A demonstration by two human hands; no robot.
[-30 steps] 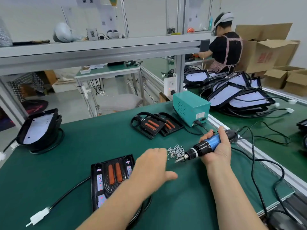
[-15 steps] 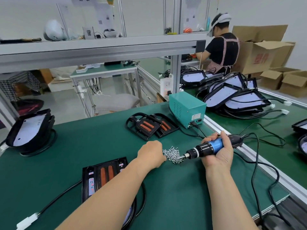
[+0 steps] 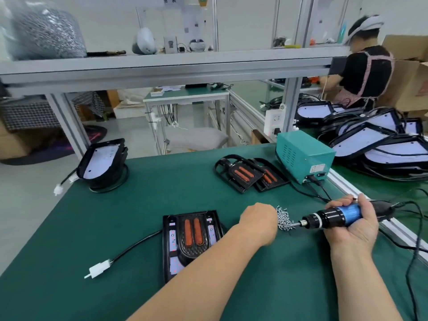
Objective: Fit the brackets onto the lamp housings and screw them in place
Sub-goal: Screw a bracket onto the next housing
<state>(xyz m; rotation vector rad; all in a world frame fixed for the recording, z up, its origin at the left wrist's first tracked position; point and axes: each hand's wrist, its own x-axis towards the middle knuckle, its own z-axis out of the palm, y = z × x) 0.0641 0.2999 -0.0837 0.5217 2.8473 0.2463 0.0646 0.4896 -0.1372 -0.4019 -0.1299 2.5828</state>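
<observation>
Lamp housing [image 3: 192,239] lies flat on the green mat [image 3: 115,216] beside the left forearm, its cable running left to a white connector [image 3: 99,269]. I cannot tell whether a bracket is seated on it, and no driven screws are visible. Left hand [image 3: 258,222] sits on the screw pile [image 3: 283,217] with its fingers hidden behind the knuckles, so a pinch can't be confirmed. Right hand [image 3: 352,223] is wrapped around the electric screwdriver [image 3: 333,216], bit tip at the pile. Judged stage: screw pick-up, with fastening of this unit left to do. Two housings [image 3: 250,173] behind it show looped brackets fitted. The label on the teal power box [image 3: 303,156] is too small to read. Overhead sign [image 3: 170,0] reads "相装".
</observation>
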